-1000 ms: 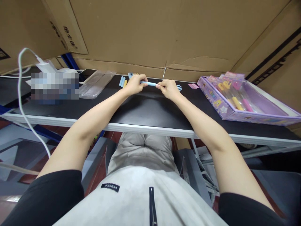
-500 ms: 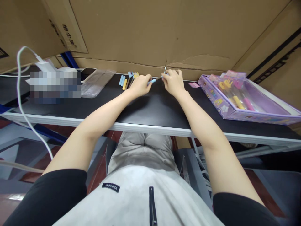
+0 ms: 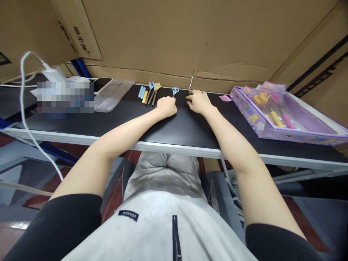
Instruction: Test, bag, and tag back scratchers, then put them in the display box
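Note:
My left hand (image 3: 166,107) is closed in a fist around a small back scratcher; its blue claw head (image 3: 175,90) sticks up above the fingers, and the rest is hidden in the hand. To the right, my right hand (image 3: 200,101) rests low over the tabletop, fingers bent and apart, holding nothing that I can see. Left of the fist lie a blue-clawed back scratcher (image 3: 149,91) and a yellow-clawed one (image 3: 156,92), with bare brown rods side by side. Beside them are blue grip sleeves (image 3: 141,92) and a yellow grip sleeve (image 3: 145,96).
A purple display box (image 3: 274,131) with packaged back scratchers stands at the right, near a small pink card (image 3: 225,98). Clear plastic bags (image 3: 114,95), a phone (image 3: 103,84) and a white cable (image 3: 22,98) are at the left. Cardboard (image 3: 174,40) walls the table's back.
The back scratcher has turned from lying across between both hands to pointing claw-up in my left fist. My right hand has let go of it, and the hands are apart.

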Available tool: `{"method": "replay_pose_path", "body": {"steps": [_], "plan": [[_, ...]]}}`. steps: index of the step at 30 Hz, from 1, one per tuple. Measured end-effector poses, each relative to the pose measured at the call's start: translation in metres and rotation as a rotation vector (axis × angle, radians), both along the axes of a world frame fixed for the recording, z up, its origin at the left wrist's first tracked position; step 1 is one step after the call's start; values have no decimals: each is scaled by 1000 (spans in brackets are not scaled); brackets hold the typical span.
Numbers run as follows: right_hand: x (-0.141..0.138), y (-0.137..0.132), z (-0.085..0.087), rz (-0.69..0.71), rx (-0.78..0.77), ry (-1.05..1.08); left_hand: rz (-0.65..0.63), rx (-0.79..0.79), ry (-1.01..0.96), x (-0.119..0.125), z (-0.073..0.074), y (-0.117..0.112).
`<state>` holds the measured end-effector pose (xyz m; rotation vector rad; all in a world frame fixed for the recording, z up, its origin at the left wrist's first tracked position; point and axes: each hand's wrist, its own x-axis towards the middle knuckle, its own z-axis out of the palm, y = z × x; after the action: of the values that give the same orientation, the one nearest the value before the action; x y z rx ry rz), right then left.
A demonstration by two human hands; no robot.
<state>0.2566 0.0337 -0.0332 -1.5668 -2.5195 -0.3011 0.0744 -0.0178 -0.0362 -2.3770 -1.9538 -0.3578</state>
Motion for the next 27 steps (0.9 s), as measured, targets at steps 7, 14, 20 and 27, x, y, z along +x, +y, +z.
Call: {"method": "replay_pose_path", "body": {"steps": [7, 14, 20, 27], "plan": [[-2, -5, 2, -3, -55, -27, -37, 28, -63, -4, -13, 17], [0, -4, 2, -8, -97, -40, -81, 57, -75, -9, -17, 21], [-4, -11, 6, -35, -136, -54, -133, 36, -113, -13, -16, 23], [-2, -6, 2, -55, -182, -7, -75, 73, -232, -38, -12, 43]]}}
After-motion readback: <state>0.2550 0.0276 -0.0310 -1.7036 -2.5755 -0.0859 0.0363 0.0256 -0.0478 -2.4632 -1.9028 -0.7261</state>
